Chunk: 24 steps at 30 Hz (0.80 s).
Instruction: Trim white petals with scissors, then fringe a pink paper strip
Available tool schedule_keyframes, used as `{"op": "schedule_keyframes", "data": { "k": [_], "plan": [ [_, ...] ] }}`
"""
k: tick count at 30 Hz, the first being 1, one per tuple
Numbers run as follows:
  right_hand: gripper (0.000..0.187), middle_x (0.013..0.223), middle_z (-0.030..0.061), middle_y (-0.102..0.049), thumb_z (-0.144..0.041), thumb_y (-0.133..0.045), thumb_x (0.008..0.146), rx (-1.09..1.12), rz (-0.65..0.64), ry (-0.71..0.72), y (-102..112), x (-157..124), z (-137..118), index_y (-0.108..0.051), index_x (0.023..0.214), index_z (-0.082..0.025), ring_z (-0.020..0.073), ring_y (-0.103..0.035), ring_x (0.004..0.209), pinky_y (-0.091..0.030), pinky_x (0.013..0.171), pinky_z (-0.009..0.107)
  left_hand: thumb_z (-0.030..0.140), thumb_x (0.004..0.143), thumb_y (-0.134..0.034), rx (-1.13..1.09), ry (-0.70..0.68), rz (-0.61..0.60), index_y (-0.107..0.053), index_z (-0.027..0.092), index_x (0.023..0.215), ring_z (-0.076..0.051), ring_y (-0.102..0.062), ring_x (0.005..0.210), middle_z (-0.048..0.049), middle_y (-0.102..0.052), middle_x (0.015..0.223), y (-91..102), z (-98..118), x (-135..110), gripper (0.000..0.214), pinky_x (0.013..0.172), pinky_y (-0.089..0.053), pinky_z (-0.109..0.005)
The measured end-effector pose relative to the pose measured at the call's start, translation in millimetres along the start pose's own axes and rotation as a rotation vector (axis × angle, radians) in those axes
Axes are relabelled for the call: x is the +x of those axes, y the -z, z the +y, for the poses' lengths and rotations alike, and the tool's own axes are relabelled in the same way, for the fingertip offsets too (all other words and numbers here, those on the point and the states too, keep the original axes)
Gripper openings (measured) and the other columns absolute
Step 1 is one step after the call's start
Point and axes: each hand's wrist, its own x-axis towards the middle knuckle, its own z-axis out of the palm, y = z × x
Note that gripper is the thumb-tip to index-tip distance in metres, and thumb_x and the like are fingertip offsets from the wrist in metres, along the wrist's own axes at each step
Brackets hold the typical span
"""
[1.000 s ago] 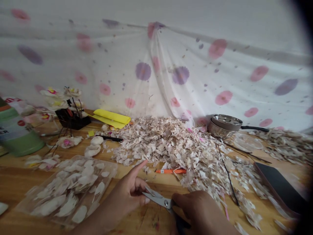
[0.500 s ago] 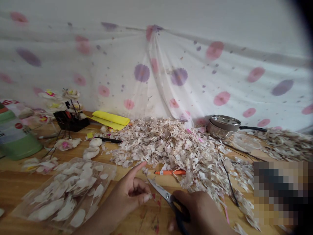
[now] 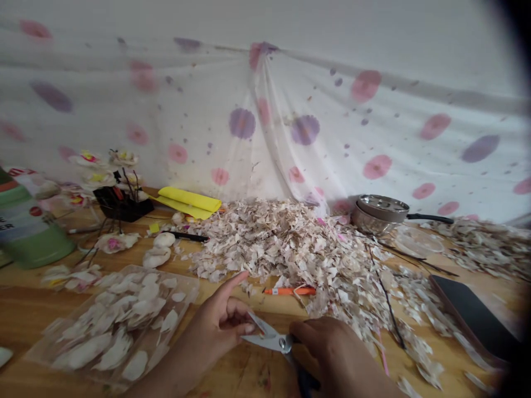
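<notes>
- Clear plastic tray [image 3: 188, 290] of white petals [image 3: 112, 331], just beside the left hand [image 3: 218, 326]
- Left forefinger raised, other fingers curled by the blades (any pinch: cannot tell)
- Steel scissors [image 3: 274, 341], blades parted, between the hands
- Right hand [image 3: 332, 354] closed round the handles, below a heap of pale scraps [image 3: 290, 249]

the scissors [image 3: 277, 341] in the right hand [image 3: 332, 354] have swung from pointing far to pointing left, their blades now spread wider in a v, tips just beside the curled fingers [image 3: 238, 326] of the left hand [image 3: 213, 326]. at the right, the flat black case [image 3: 468, 312], pixelated a moment ago, now shows clearly.
</notes>
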Motion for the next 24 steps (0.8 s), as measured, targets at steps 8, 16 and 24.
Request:
{"op": "schedule_keyframes", "data": {
  "k": [8,16,24],
  "plan": [
    [0.022,0.087,0.0047,-0.075,-0.021,-0.068,0.064,0.015,0.001,-0.006,-3.2,-1.3,1.0,-0.069,0.086,-0.022,0.0244,-0.068,0.079,-0.043,0.065,0.027,0.018,0.068,-0.070,0.055,0.002,-0.034,-0.022,0.022,0.151,-0.020,-0.065,0.076,0.0005,-0.072,0.078,-2.4,7.8,-5.9,0.096,0.075,-0.043,-0.034],
    [0.021,0.086,0.0054,-0.075,-0.019,-0.067,0.066,-0.037,0.014,-0.022,1.7,-2.4,-4.6,-0.068,0.086,-0.021,0.0265,-0.068,0.080,-0.042,0.065,0.030,0.017,0.069,-0.066,0.072,-0.002,-0.057,-0.016,0.021,0.152,-0.020,-0.065,0.078,0.0001,-0.073,0.080,-1.7,9.7,-6.2,0.097,0.077,-0.041,-0.034],
    [0.017,0.088,0.0050,-0.075,-0.024,-0.068,0.070,-0.048,0.006,-0.004,3.4,-3.6,-3.4,-0.068,0.087,-0.022,0.0240,-0.068,0.080,-0.041,0.066,0.027,0.020,0.069,-0.069,0.094,0.010,-0.055,-0.014,0.020,0.153,-0.019,-0.064,0.074,0.0007,-0.072,0.077,0.3,8.6,-6.1,0.101,0.073,-0.042,-0.033]
  ]
}}
